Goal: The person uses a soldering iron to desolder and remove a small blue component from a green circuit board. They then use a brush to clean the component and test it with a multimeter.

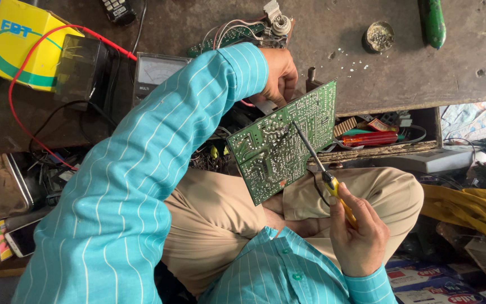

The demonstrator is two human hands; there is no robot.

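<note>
Seated at a low brown table, one person in a turquoise striped shirt works over the lap. One green circuit board, solder side up, is tilted above the knees in front of the open table drawer. The left hand reaches over the board's top edge, its grip clamped on that edge from behind. The right hand has its grip closed round the yellow handle of one soldering iron, whose dark tip rests on the board near its middle. Judgement: for a clean joint, the board should stay braced and steady, the tip should sit on one pad only, and the iron's shaft should clear neighbouring joints; the cable below the handle looks liable to snag on the knee. Count, largest first: one table; one yellow box, upper left; one analogue meter beside it; one circuit board in hand, a second small board on the table; one green-handled tool; one small round tin; one red lead.
</note>
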